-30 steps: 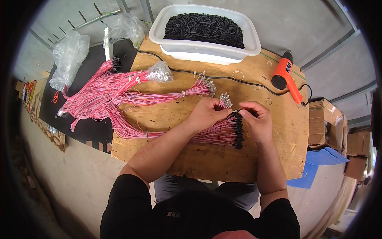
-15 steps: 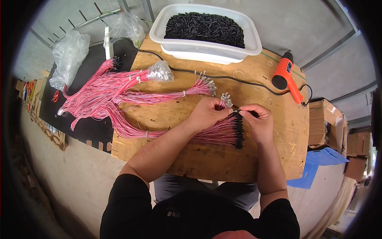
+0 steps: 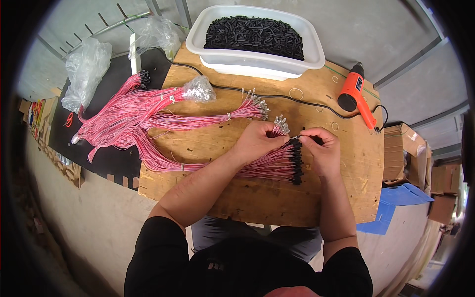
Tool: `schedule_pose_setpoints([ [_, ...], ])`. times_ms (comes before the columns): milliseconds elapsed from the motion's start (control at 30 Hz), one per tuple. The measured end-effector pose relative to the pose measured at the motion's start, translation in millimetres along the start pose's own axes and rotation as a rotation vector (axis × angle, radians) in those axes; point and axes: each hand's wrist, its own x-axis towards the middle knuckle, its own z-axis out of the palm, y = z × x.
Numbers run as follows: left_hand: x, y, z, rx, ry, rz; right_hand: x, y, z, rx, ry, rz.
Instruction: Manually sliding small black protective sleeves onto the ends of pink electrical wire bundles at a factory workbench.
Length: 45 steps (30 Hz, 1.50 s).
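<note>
My left hand (image 3: 260,142) is closed around a bundle of pink wires, whose bare metal terminals (image 3: 281,124) stick out above the fingers. Its thumb and forefinger pinch a single wire end. Across from it, my right hand (image 3: 322,148) pinches a small black sleeve (image 3: 298,137) at that wire's tip; the fingers partly hide it. How far the sleeve covers the terminal is too small to tell. Below both hands, a fan of pink wires (image 3: 269,166) lies on the wooden table (image 3: 247,200), their ends capped with black sleeves (image 3: 298,166).
A white tub (image 3: 316,47) full of loose black sleeves (image 3: 255,37) stands at the back. An orange heat gun (image 3: 352,89) lies at right, its black cord (image 3: 267,95) crossing the table. More pink wire bundles (image 3: 118,111) spread leftward. Rubber bands (image 3: 296,94) lie near the cord.
My right hand has shifted very slightly right, with its fingertips still at the wire end. The left hand and the wire bundles look the same.
</note>
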Motion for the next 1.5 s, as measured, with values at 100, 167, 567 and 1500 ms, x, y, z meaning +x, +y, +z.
schedule_pose_setpoints([
  [100, 0.2, -3.4, -2.0, 0.009, -0.004, -0.029, 1.5, -4.2, -7.5, 0.241, -0.052, 0.245],
  [167, -0.3, -3.4, -2.0, -0.020, -0.008, -0.062, 4.5, -9.4, -10.0, 0.361, -0.059, 0.326],
  [567, -0.9, 0.1, -0.5, 0.050, -0.044, 0.029, 5.8, -6.7, -14.1, 0.527, -0.181, 0.480],
  [1500, -1.1, -5.4, -1.5, 0.046, -0.073, -0.030, 8.0, -7.2, -19.2, 0.517, -0.117, 0.430],
])
